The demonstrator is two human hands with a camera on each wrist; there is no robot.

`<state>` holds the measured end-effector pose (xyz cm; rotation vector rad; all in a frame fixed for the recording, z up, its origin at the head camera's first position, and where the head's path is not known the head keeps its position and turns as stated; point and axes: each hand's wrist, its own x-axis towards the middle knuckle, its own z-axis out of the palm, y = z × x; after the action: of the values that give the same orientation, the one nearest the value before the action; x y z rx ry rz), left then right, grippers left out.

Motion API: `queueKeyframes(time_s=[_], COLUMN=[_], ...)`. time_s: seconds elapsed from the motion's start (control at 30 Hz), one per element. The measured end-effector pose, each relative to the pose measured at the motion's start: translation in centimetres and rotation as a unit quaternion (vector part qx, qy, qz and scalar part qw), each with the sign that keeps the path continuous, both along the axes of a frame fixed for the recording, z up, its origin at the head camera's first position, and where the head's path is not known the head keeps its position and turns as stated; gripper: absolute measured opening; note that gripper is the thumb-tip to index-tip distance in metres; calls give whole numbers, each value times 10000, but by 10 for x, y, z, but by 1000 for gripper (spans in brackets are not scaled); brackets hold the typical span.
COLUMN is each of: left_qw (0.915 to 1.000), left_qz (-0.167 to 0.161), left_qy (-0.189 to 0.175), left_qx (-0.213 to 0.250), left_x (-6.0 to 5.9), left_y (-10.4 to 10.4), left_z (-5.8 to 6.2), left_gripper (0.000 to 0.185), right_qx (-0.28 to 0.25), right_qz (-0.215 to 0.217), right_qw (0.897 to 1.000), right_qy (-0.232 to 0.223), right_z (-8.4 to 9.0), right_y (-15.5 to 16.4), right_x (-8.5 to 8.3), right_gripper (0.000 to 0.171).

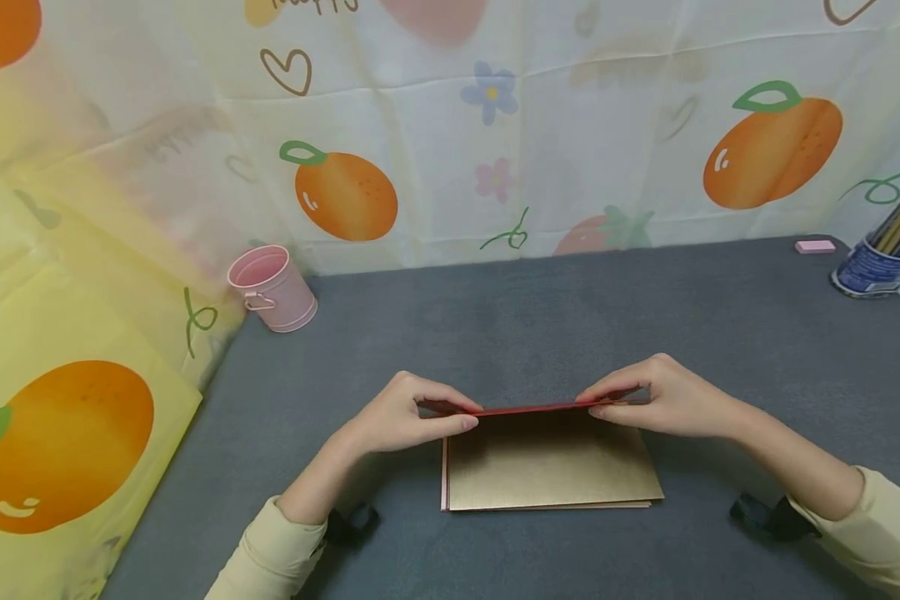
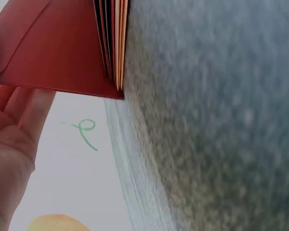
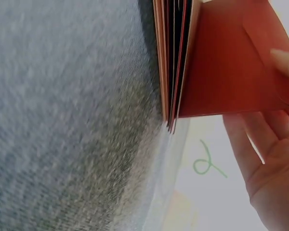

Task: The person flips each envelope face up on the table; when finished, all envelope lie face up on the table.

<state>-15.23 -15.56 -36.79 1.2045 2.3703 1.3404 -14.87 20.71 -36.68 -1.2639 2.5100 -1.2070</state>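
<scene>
So both hands are on the same red envelope (image 1: 540,408), low in the middle of the head view. Left hand (image 1: 405,414) pinches its left end, thumb on top and fingers curled under, and right hand (image 1: 656,400) pinches the right end the same way, so the envelope sits edge-on to the camera and reads as just a thin red line between them. Right under it, touching the near side, lies a flat stack of gold paper (image 1: 551,467) on the grey mat (image 1: 495,333), with pinkish edges peeking out along its left and bottom sides. In the left wrist view the envelope (image 2: 53,48) fills the upper left, fingers (image 2: 17,115) straight behind it, and you can see a bunch of coloured sheet edges (image 2: 116,43) fanned beside it against the mat. Right wrist view is the mirror of that: red envelope (image 3: 231,62) upper right, fingers (image 3: 260,139) underneath, a thumb tip on the flap at the right edge. Elsewhere, a pink bucket (image 1: 272,287) stands at the mat's upper left corner, a pink eraser (image 1: 815,246) and a blue cup (image 1: 873,271) of pencils sit far upper right, and the fruit-print cloth (image 1: 450,125) hangs behind everything.
</scene>
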Motion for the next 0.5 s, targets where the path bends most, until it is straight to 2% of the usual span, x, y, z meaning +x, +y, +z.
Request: queueKeyframes(time_s=[0.13, 0.2, 0.37, 0.5], left_qw=[9980, 9965, 9943, 9912], left_qz=[568, 803, 1055, 1139], left_qy=[125, 170, 53, -103], left_qx=[227, 179, -170, -667], left_x=[-6, -9, -14, -16], left_y=[-8, -12, -22, -26], left_z=[-2, -4, -11, -15], left_gripper=[11, 8, 5, 4], right_qx=[-139, -73, 210, 483], right_qz=[-474, -754, -1201, -1233], right_qw=[9988, 9971, 9901, 9882], right_qy=[65, -126, -697, -771], right_z=[-1, -2, -5, -9], right_y=[2, 3, 4, 5], right_x=[-7, -9, -15, -20], right_gripper=[19, 16, 12, 8])
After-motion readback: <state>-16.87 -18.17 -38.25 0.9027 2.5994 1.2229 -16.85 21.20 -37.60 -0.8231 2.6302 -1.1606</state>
